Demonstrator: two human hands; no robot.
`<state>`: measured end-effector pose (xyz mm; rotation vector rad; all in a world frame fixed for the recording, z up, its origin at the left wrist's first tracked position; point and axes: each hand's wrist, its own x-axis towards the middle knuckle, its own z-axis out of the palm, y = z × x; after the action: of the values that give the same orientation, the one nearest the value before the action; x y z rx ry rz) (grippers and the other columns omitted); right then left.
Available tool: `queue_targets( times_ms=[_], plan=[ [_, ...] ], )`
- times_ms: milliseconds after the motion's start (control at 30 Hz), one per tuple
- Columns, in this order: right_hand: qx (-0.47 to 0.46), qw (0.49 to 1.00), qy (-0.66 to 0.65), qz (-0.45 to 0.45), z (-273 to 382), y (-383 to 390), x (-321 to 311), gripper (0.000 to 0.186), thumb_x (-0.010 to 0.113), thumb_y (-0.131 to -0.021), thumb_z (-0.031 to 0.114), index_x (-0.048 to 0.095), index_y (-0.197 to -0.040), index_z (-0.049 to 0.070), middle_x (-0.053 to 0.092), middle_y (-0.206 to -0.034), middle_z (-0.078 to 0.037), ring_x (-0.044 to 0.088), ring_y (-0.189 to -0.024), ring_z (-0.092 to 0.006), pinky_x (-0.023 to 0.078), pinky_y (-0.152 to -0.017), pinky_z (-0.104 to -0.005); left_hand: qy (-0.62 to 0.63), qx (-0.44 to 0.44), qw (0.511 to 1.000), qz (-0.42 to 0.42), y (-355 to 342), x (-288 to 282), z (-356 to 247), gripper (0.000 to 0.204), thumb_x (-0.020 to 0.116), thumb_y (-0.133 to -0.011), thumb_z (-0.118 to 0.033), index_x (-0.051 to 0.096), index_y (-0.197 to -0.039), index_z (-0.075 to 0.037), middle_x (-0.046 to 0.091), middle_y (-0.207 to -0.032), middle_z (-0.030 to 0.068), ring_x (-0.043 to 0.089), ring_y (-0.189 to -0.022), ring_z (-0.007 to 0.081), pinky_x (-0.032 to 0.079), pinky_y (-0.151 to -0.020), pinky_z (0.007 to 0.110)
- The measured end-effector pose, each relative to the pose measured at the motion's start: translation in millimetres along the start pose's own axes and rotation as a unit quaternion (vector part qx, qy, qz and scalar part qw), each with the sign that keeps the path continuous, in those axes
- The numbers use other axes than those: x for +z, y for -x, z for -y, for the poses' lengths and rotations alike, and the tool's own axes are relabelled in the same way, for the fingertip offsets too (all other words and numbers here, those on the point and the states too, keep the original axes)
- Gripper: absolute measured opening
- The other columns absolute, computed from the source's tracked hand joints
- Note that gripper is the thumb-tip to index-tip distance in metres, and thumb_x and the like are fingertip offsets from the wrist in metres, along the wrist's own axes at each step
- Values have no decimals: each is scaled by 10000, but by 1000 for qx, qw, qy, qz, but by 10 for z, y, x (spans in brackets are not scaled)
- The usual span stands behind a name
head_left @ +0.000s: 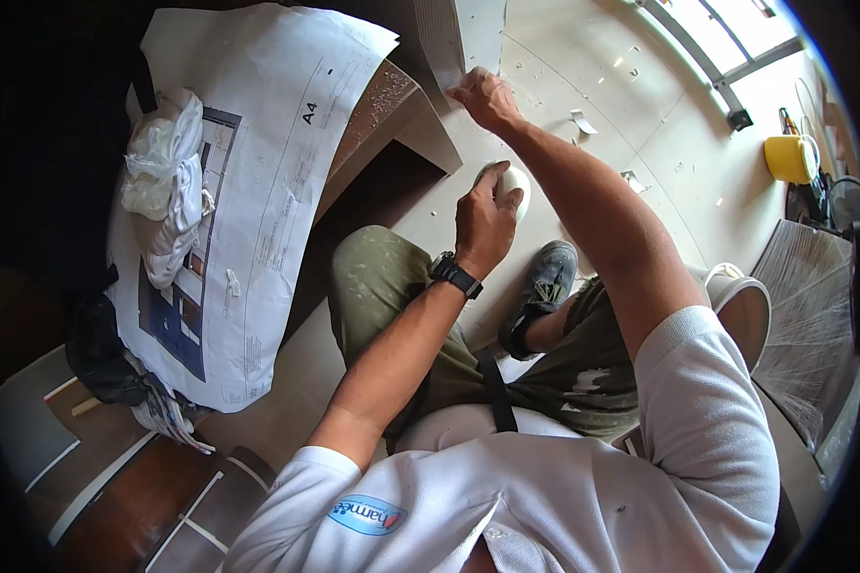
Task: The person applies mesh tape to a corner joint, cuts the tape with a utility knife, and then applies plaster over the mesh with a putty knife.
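My left hand (483, 227), with a black watch on its wrist, is closed round a white roll (515, 191) that looks like tape. The roll is held above the floor, just past my left knee. Farther out, my right hand (488, 99) is at the lower corner of an upright pale panel (482, 36). Its fingers are bent and pressed together against the panel's edge. Whatever they pinch there is too small to make out.
Left of me, a large printed paper sheet (287, 181) covers a surface, with a crumpled white cloth (169, 215) on it. A dusty wooden box edge (377, 119) juts out beside it. A white bucket (741, 306), a yellow container (790, 159) and a metal frame (688, 43) stand right.
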<state>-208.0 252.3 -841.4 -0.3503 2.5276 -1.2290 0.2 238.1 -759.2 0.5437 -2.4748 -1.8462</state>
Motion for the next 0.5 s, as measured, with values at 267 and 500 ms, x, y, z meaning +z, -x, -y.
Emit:
queue_targets(
  times_ms=[267,500],
  plan=[
    [37,999,-17,-23,3,-25,151,410,812,-849,394,689,-994,30,738,-1021,-201,705,-1002,-383,545,-880,-459,-83,1,996,-37,71,94,366,471,694,-953,-99,564,-1387,33,704,-1202,248,710,-1085,299,546,-952,390],
    [-49,992,76,-87,115,68,285,370,737,-909,379,637,-995,33,701,-1012,-210,675,-990,-424,526,-875,-511,-28,-75,996,-26,54,187,530,509,674,-970,-91,509,-1435,31,724,-1093,175,707,-973,220,559,-890,354]
  ],
)
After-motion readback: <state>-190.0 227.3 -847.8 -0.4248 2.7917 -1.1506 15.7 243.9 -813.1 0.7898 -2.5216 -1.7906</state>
